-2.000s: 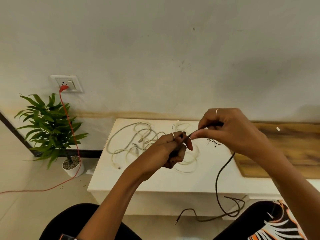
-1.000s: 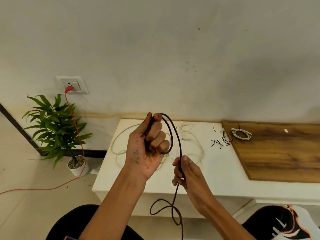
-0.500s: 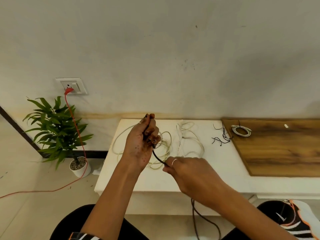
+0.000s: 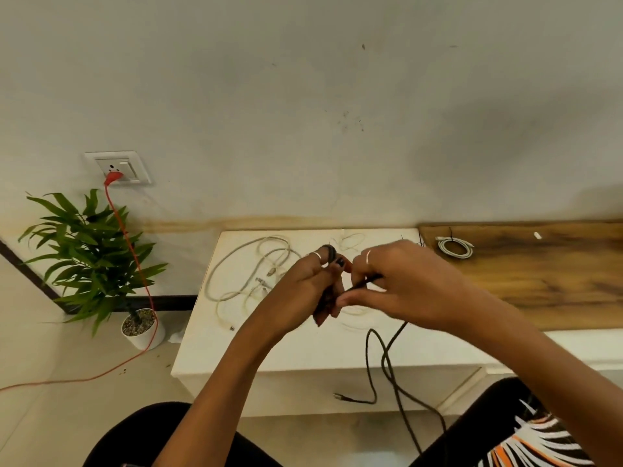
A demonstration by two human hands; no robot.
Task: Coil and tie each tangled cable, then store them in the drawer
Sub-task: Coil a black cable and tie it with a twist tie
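Both hands work a black cable above the white table.

The left hand (image 4: 308, 286) is clenched round the cable's (image 4: 384, 358) wound loops; the right hand (image 4: 403, 284) pinches a strand just beside it, the rest hanging down toward the floor. White cables (image 4: 251, 267) lie tangled on the table (image 4: 269, 345); a tied coil (image 4: 455, 247) rests on the wooden board (image 4: 539, 274).

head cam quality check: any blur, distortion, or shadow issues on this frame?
Head view: warm, dim, even light with no glare; a broad soft shadow on the wall at upper right. Wide-angle bending curves the table edges. The right hand is slightly motion-blurred; the left hand and black cable read fairly sharp.
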